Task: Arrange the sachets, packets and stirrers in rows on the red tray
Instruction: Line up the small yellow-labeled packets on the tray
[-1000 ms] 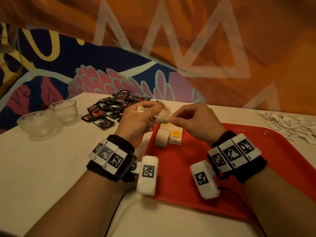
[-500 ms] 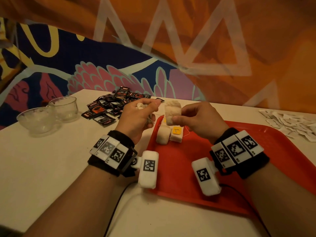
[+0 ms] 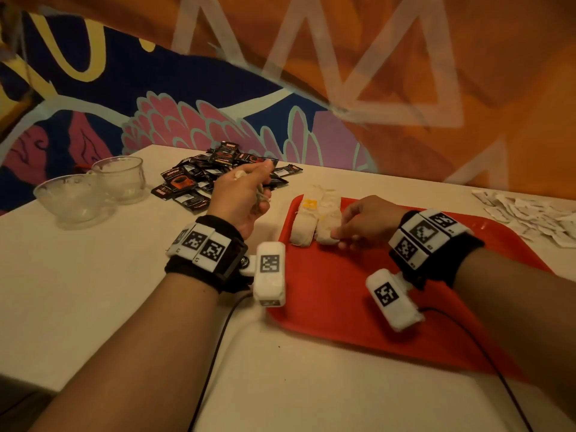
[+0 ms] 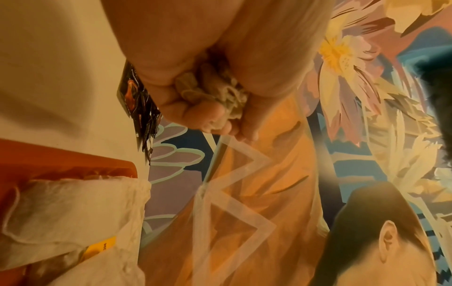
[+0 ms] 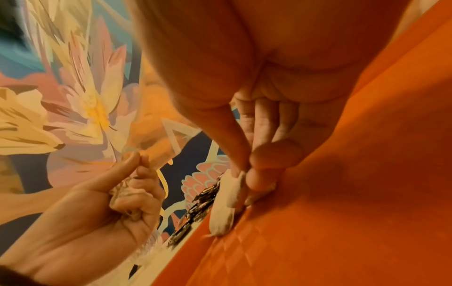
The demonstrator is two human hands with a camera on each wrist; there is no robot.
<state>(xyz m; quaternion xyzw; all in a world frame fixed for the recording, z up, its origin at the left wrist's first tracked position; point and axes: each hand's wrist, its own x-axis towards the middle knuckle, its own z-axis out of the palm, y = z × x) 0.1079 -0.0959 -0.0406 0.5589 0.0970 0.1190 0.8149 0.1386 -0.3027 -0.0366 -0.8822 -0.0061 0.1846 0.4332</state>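
The red tray (image 3: 358,307) lies on the white table. At its far left corner several white tea bags (image 3: 304,227) lie side by side, some with yellow tags. My right hand (image 3: 341,236) pinches the near end of one tea bag (image 3: 328,229) and holds it down on the tray beside the others; in the right wrist view the thumb and fingers (image 5: 261,174) nip that tea bag (image 5: 226,205). My left hand (image 3: 249,194) hovers left of the tray, fist curled round a bunch of tea bags (image 4: 215,92) with strings.
A heap of black sachets (image 3: 215,179) lies behind my left hand. Two glass bowls (image 3: 90,191) stand at the far left. Loose white packets (image 3: 536,213) are scattered right of the tray. Cables (image 3: 215,353) run over the table's near edge.
My right hand took one tea bag from the left hand's bunch, carried it down and set it on the tray beside the others. The left hand drew back to the left.
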